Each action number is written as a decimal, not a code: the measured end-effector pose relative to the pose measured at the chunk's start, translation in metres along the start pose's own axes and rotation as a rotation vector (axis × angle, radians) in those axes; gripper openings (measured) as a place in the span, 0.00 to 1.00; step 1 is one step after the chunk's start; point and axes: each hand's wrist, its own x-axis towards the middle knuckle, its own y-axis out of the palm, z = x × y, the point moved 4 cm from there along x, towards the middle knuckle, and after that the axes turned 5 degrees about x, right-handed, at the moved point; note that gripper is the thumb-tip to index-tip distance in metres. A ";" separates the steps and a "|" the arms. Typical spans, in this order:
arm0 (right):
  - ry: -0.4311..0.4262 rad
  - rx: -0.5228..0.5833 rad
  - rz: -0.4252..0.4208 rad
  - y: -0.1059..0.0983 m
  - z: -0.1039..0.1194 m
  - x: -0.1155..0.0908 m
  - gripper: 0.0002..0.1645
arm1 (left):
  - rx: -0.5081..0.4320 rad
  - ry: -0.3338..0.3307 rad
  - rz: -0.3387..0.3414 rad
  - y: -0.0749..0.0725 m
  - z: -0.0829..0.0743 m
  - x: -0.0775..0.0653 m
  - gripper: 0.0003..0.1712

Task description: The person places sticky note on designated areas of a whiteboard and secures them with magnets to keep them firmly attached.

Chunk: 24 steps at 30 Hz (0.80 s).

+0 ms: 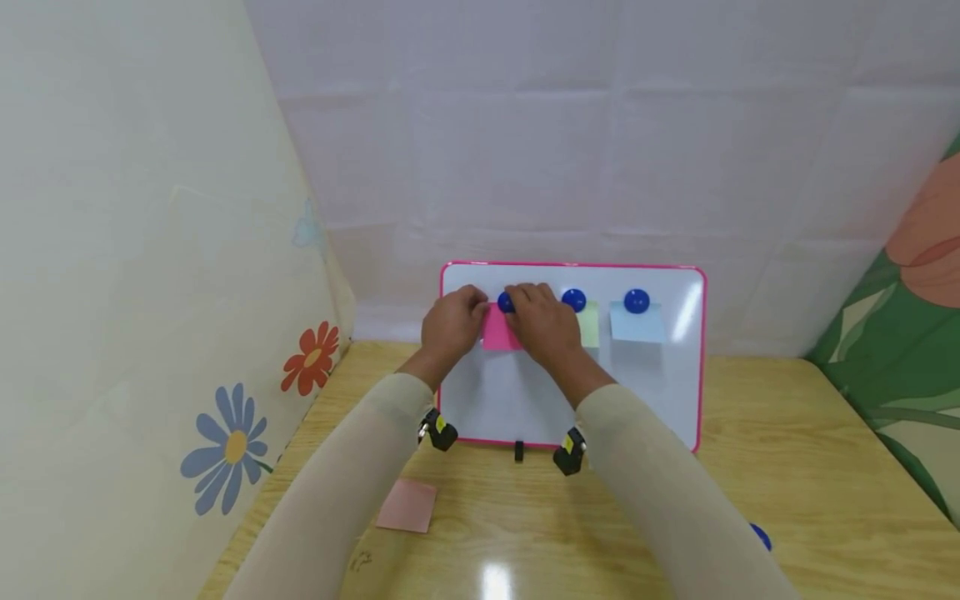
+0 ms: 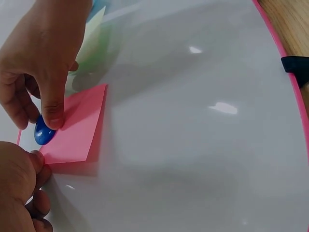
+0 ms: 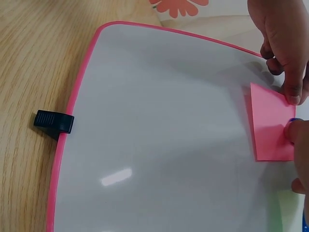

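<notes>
A bright pink sticky note (image 1: 498,330) lies against a white magnetic board (image 1: 517,396) with a pink rim. My left hand (image 1: 452,320) pinches the note's upper left corner between thumb and finger, as the left wrist view shows. A round blue magnet (image 2: 44,130) sits at the note's top edge. The thumb and fingers of my right hand (image 1: 546,323) grip that magnet, and they cover part of the note. To the right, a pale green note (image 1: 588,325) hangs under a blue magnet (image 1: 573,300), and a light blue note (image 1: 637,323) under another magnet (image 1: 636,301).
On the wooden table (image 1: 787,442), a pale pink note (image 1: 407,505) lies beside the left forearm. Another blue magnet (image 1: 761,536) shows partly behind the right sleeve. A black clip (image 3: 53,122) grips the board's lower edge. Behind the board hangs a pale cloth (image 1: 525,167).
</notes>
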 end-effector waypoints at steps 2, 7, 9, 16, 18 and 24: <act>-0.002 -0.001 -0.010 -0.001 0.000 -0.001 0.34 | -0.001 -0.005 -0.003 0.000 0.000 0.000 0.11; 0.010 0.004 -0.013 -0.006 -0.001 -0.004 0.34 | -0.004 -0.027 -0.013 0.000 0.000 -0.003 0.13; 0.013 0.013 -0.007 -0.008 -0.001 -0.005 0.35 | -0.006 -0.033 -0.021 0.000 0.001 -0.003 0.13; 0.006 0.051 -0.008 -0.012 -0.003 -0.009 0.35 | -0.020 -0.021 -0.031 -0.004 0.003 -0.006 0.14; -0.005 0.052 -0.004 -0.012 -0.004 -0.010 0.35 | -0.031 -0.014 -0.032 -0.005 0.004 -0.008 0.15; 0.007 0.052 0.005 -0.016 -0.005 -0.016 0.36 | -0.036 0.037 -0.053 -0.009 0.003 -0.017 0.16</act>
